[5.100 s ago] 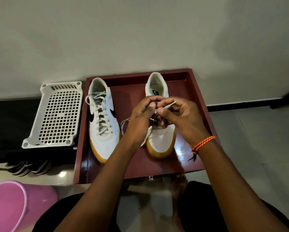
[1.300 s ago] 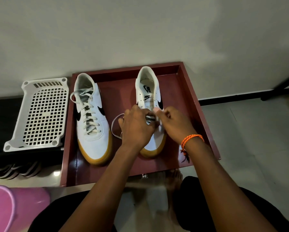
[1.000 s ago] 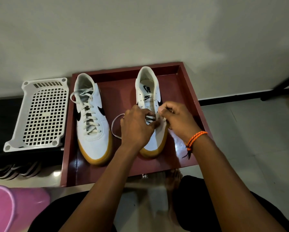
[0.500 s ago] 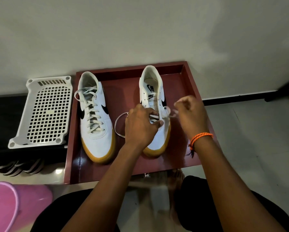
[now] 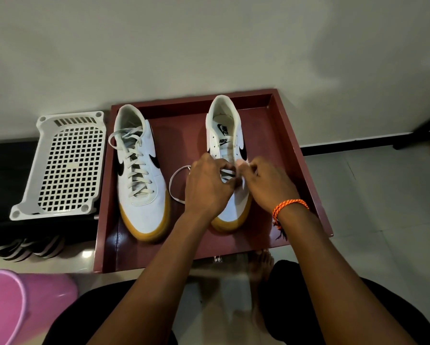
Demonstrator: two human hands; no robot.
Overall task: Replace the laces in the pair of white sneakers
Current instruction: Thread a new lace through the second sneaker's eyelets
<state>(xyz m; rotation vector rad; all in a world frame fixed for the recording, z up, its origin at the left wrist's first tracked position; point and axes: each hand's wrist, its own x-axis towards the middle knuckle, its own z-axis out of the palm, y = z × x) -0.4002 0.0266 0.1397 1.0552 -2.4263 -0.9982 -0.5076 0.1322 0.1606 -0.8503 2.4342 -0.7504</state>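
"NIKE" on right sneaker's tongue [image 5: 224, 141]

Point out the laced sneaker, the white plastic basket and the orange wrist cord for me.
laced sneaker [image 5: 144, 215]: head view, on the white toe cap.
white plastic basket [image 5: 67, 168]: head view, on the middle of its grid.
orange wrist cord [image 5: 290, 204]: head view, on the braid over the right wrist.

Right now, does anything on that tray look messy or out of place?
Only mid-job untidiness: a slack loop of lace trails off the right sneaker onto the tray, and its upper eyelets are empty. The left sneaker is fully laced.
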